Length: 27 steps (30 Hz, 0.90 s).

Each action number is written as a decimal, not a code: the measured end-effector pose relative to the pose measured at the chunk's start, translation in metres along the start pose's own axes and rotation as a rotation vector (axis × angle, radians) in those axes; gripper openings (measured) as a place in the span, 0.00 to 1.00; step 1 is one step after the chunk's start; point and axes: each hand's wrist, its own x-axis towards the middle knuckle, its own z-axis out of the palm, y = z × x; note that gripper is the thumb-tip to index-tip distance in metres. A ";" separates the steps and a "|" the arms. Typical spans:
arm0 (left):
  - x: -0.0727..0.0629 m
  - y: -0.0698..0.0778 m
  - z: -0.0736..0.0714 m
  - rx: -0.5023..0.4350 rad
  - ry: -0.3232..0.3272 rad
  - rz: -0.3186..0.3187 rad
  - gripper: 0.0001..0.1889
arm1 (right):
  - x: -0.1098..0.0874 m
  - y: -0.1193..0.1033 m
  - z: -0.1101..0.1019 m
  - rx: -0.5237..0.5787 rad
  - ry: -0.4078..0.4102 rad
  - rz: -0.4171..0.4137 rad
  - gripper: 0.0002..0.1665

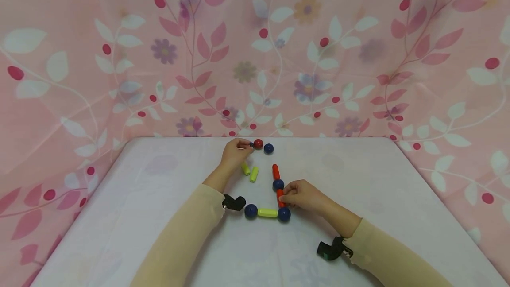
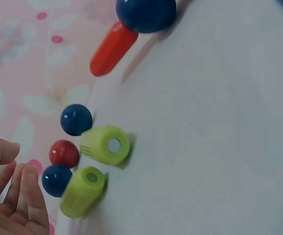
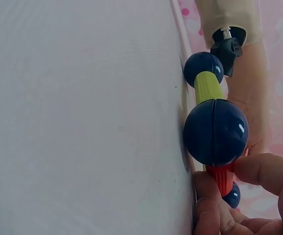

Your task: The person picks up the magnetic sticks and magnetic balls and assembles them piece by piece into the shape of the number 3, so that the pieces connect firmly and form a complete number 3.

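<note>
My right hand pinches a red magnetic rod between thumb and fingers. That rod joins a blue ball at its near end to another blue ball, from which a second red rod extends. A yellow-green rod links the near ball to a blue ball on its left. At the far side, my left hand has its fingertips beside a blue ball next to a red ball. In the left wrist view, its thumb and fingers stand apart with nothing between them.
Another loose blue ball lies right of the red one. Two loose yellow-green rods, one upright-leaning and one partly behind the hand, lie nearer. The white table ends at a pink floral cloth.
</note>
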 end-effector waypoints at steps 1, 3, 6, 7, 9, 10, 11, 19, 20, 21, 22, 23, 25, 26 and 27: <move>0.002 -0.002 0.000 0.002 0.018 0.000 0.14 | 0.000 -0.001 0.000 -0.005 0.001 0.003 0.13; 0.005 -0.005 0.002 -0.010 0.045 -0.019 0.14 | -0.001 -0.001 0.000 -0.014 0.001 0.010 0.14; 0.008 -0.010 0.004 -0.026 0.068 -0.058 0.16 | -0.001 -0.001 0.000 -0.021 0.000 0.019 0.14; 0.009 -0.012 0.005 -0.021 0.071 -0.066 0.17 | -0.001 -0.001 0.000 -0.020 -0.001 0.021 0.13; 0.011 -0.015 0.007 -0.019 0.075 -0.083 0.19 | 0.000 0.000 0.000 -0.023 -0.002 0.018 0.13; 0.012 -0.016 0.007 -0.018 0.074 -0.082 0.21 | -0.001 0.000 0.000 -0.022 -0.001 0.018 0.13; 0.013 -0.017 0.008 -0.015 0.074 -0.078 0.23 | -0.001 0.000 -0.001 -0.021 0.000 0.020 0.13; 0.019 -0.021 0.012 0.067 0.034 -0.052 0.30 | -0.001 -0.002 0.001 -0.023 0.002 0.035 0.13; 0.020 -0.021 0.013 0.084 0.032 -0.047 0.30 | -0.001 -0.003 0.001 -0.021 0.002 0.035 0.13; 0.020 -0.022 0.014 0.102 0.031 -0.043 0.29 | -0.001 -0.003 0.001 -0.018 0.001 0.035 0.13; 0.020 -0.021 0.015 0.121 0.034 -0.037 0.28 | -0.001 -0.003 0.000 -0.020 0.001 0.034 0.12; 0.020 -0.021 0.017 0.139 0.039 -0.032 0.28 | -0.001 -0.002 0.000 -0.023 0.001 0.031 0.12; 0.020 -0.020 0.020 0.168 0.058 -0.026 0.26 | -0.001 -0.002 0.000 -0.024 0.002 0.029 0.12; 0.019 -0.019 0.021 0.177 0.069 -0.026 0.25 | 0.000 -0.001 -0.001 -0.027 0.001 0.025 0.12; 0.019 -0.019 0.022 0.183 0.080 -0.027 0.24 | 0.000 -0.001 -0.001 -0.029 -0.001 0.022 0.12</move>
